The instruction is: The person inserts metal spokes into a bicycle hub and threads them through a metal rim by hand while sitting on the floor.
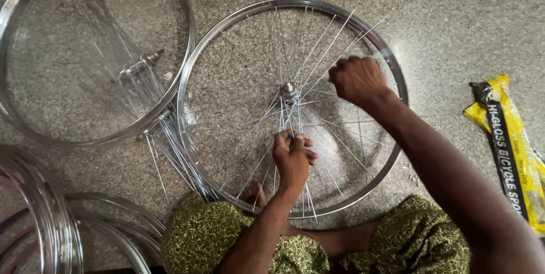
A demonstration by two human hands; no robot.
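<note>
both hands work inside a shiny bicycle rim (pixel 392 69) that lies flat on the speckled stone floor (pixel 454 13), just in front of the person's knees. left hand (pixel 292 155) is closed in a loose fist around a bunch of thin spokes (pixel 282 116) just below the hub (pixel 288 88), fingers curled over them, thumb on top. right hand (pixel 359 79) is bunched into a fist right of the hub, knuckles up, above spokes that fan out toward the far rim; whether it pinches a spoke cannot be told, since the fingertips are hidden under the hand.

around it: a second rim (pixel 190 30) lies to the left, its edge touching or overlapping the first one, with a loose hub and spoke bundle (pixel 142 78) lying inside it and trailing under both rims. more bare rims are stacked (pixel 54 217) at the lower left corner. a yellow and black packet (pixel 514 149) lies on the floor well to the right, torn open at its top end; its contents cannot be made out. green patterned cloth (pixel 210 228) covers the person's legs at the bottom edge, touching the near arc of the rim.
</note>
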